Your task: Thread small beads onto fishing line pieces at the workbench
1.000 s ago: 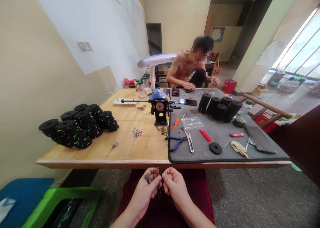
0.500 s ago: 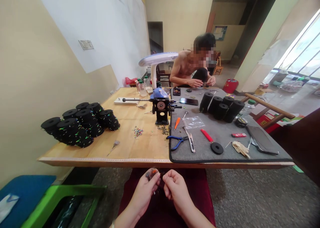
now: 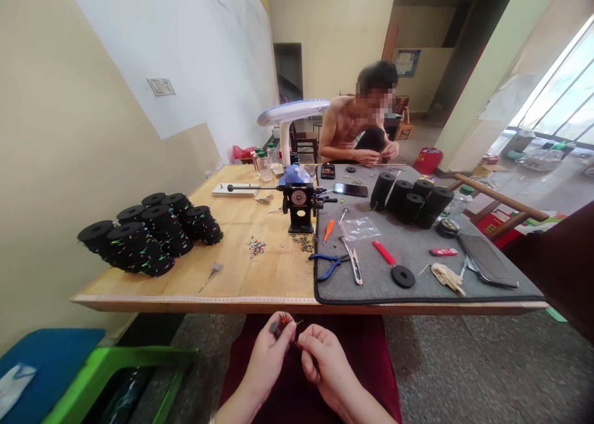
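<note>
Both of my hands are close together over my lap, just in front of the table edge. My left hand (image 3: pixel 275 343) is closed on a small dark bundle with orange bits (image 3: pixel 281 322), its thumb pressing against the fingers. A thin tip sticks out beyond that thumb. Beside it, my right hand (image 3: pixel 322 353) has thumb and forefinger pinched at the bundle's side; what lies in the pinch is too small to make out. On the table ahead lie a small grey bundle on a thin wire (image 3: pixel 212 275) and a heap of coloured beads (image 3: pixel 257 246).
Black foam spools (image 3: pixel 158 220) stand stacked at left, with more spools (image 3: pixel 408 198) at right. A black winding device (image 3: pixel 301 207) stands mid-table near a lamp (image 3: pixel 293 111). Blue pliers (image 3: pixel 328 264) and snips (image 3: pixel 356 268) lie on the grey mat (image 3: pixel 343 293). Another person (image 3: pixel 343 127) sits opposite.
My right hand has shifted slightly down and left, its pinch now lower against my left thumb. A thin tip now shows above the left thumb. The person opposite has brought their hands closer together.
</note>
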Tool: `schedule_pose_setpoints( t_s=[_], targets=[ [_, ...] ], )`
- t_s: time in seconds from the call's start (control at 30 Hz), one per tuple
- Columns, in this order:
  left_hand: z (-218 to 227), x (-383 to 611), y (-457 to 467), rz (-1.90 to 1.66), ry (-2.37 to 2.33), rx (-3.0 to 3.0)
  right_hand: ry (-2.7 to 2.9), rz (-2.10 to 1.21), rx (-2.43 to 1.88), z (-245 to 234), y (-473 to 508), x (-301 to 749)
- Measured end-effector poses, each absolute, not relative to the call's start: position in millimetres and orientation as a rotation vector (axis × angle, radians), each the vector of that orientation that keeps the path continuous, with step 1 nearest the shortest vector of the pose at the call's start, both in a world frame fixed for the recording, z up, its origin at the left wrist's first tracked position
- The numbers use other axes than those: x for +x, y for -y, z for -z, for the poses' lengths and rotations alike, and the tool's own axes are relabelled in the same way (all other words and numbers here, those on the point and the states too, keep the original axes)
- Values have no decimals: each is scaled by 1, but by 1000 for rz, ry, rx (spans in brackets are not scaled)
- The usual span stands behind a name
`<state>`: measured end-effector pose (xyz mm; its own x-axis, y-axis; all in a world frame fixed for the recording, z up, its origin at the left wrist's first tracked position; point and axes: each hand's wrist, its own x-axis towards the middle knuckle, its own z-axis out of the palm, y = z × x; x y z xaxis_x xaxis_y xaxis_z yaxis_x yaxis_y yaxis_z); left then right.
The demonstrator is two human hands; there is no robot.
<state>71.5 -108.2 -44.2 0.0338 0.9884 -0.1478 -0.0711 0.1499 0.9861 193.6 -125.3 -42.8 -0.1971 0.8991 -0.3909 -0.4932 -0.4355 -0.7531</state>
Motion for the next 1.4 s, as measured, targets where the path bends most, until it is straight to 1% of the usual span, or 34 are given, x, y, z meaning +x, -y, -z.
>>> schedule_pose_setpoints(
  t_s=[0.33,0.67,0.87,1.1,1.4],
  targets=[
    [42,68,109,-1127,-1270,1326,446,-1853,-929,48,121,196],
    [32,71,113,-1080,-1281,1550,702,-1642,-1158,48,119,199],
    [29,73,115,-1051,-1249,1569,764,-1619,-1146,46,117,201],
    [28,74,115,-990,-1223,1473,603,-1616,-1026,50,115,203],
    [16,76,116,-949,-1221,1390,622,-1569,-1016,53,116,203]
  ],
)
